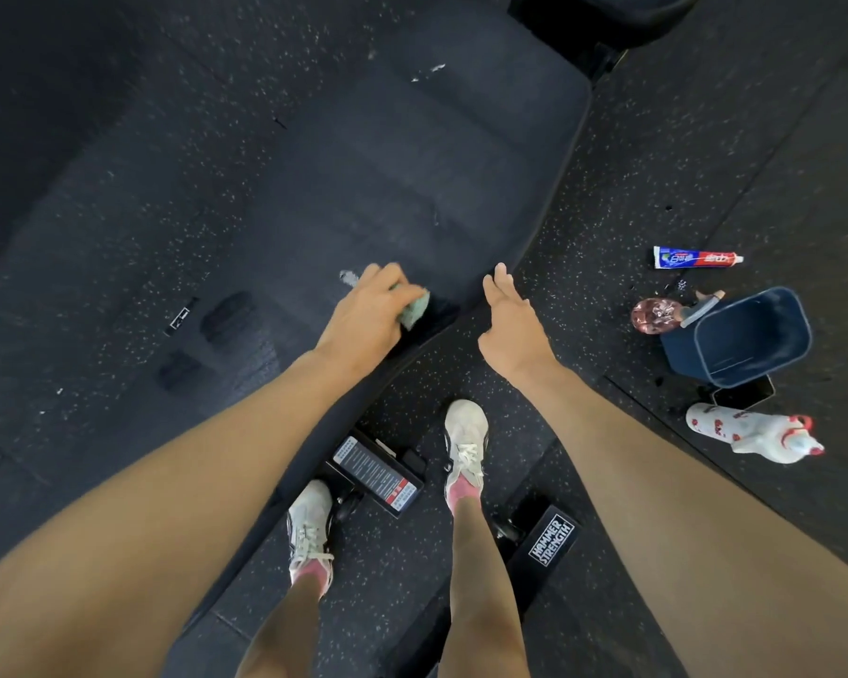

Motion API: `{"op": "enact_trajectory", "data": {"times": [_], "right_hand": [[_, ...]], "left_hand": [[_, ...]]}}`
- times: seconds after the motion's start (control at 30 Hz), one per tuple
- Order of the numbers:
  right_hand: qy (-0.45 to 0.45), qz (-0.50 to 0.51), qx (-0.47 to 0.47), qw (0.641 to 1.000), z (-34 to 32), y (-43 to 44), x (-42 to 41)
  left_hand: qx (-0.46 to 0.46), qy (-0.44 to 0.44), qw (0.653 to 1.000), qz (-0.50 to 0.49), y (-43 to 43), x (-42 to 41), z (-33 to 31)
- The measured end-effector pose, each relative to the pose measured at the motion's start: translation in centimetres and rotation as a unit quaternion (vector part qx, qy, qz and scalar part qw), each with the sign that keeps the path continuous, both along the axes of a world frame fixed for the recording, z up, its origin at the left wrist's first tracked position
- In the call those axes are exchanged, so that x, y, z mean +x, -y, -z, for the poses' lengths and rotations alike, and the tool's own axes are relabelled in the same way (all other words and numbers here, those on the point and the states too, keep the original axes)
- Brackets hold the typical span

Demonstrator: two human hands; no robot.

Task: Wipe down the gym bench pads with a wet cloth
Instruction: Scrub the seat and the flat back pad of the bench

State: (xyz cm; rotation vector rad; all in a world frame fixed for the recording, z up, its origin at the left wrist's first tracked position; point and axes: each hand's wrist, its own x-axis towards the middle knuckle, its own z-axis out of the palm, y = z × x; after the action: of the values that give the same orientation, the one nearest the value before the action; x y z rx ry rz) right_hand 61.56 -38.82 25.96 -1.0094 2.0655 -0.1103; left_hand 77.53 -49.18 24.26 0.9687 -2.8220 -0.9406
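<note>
Dark bench pad (412, 178) mid-frame, long axis running away and to the right. White flecks and a small scuff at pad's far end. Faint lighter bands across pad's middle.

Left hand (368, 315) down on pad's near right corner, palm down, fingers curled over a pale green cloth (416, 310). Cloth bunched up, pressed onto pad surface, only one edge poking out past the knuckles. Small pale smear on pad just beyond that hand.

Right hand (510, 325) just off pad's right edge, level with the same corner, holding nothing. Fingers straight and loosely together, thumb spread. Touching pad's edge or not: cannot tell.

Black rubber floor (118, 286), pale speckles, all round pad.

Right of pad, well apart:
- toothpaste tube (696, 258), blue and red, lying flat, farthest back of the group
- dark blue bucket (755, 310), open top in view, contents not readable
- pink glassy object (654, 315) just beside bucket, on the side facing pad
- white spray bottle (755, 433) with red print, on its side, nearest of the group

At pad's near end, lower down:
- label plate (375, 474) on bench frame, text too small to read
- black foot bar (549, 538) marked HAMMER STRENGTH
- two white shoes (466, 442) on floor, pink socks
</note>
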Motion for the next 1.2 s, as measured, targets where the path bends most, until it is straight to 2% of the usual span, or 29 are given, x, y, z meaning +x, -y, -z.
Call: {"op": "enact_trajectory", "data": {"times": [0.1,0.23,0.3,0.37,0.4,0.47,0.57,0.63,0.77,0.83,0.9,0.97,1.03,1.13,1.2], "right_hand": [[-0.011,-0.008,-0.005,1.0,0.2,0.0,0.1],[-0.05,-0.029,0.006,0.998,0.3,0.0,0.4],[-0.073,-0.041,0.005,0.996,0.1,0.1,0.6],[-0.092,-0.034,-0.01,0.995,-0.2,0.3,0.8],[-0.103,-0.028,-0.019,0.994,-0.3,0.4,0.8],[-0.122,-0.027,-0.038,0.991,-0.4,0.8,0.5],[-0.136,-0.038,-0.047,0.989,-0.2,1.9,-0.3],[-0.137,-0.039,-0.041,0.989,-0.2,2.7,-0.9],[-0.148,-0.065,-0.04,0.986,0.1,4.0,-2.0],[-0.151,-0.075,-0.043,0.985,0.5,4.5,-2.6],[-0.151,-0.081,-0.042,0.984,0.9,4.6,-2.9],[-0.148,-0.081,-0.038,0.985,1.0,4.5,-3.0],[-0.145,-0.065,-0.045,0.986,1.1,4.3,-3.1],[-0.131,0.009,-0.07,0.989,1.2,4.1,-3.6],[-0.097,0.09,-0.075,0.988,1.2,3.9,-4.3]], "left_hand": [[0.019,0.032,0.999,-0.02,-0.8,-2.9,0.8],[0.027,0.03,0.998,0.044,-2.5,0.4,1.9],[0.059,0.036,0.994,0.081,-2.5,2.4,1.4],[0.123,0.044,0.989,0.071,-1.8,3.4,0.4],[0.146,0.031,0.988,0.033,-1.1,3.6,0.0],[0.133,-0.005,0.987,-0.095,1.1,3.7,-0.4],[0.074,-0.017,0.945,-0.318,5.3,2.5,-0.4],[0.051,0.002,0.923,-0.38,7.5,1.0,0.2],[0.001,0.059,0.904,-0.424,8.0,-2.4,1.1],[-0.009,0.064,0.909,-0.412,6.2,-4.1,1.1],[-0.006,0.06,0.931,-0.36,4.0,-5.2,1.2],[0.016,0.06,0.957,-0.285,2.2,-5.5,1.3],[0.055,0.051,0.983,-0.17,1.3,-5.4,1.0],[0.133,0.031,0.99,-0.02,1.5,-5.3,0.1],[0.127,0.0,0.991,-0.04,2.6,-6.1,-0.3]]}}
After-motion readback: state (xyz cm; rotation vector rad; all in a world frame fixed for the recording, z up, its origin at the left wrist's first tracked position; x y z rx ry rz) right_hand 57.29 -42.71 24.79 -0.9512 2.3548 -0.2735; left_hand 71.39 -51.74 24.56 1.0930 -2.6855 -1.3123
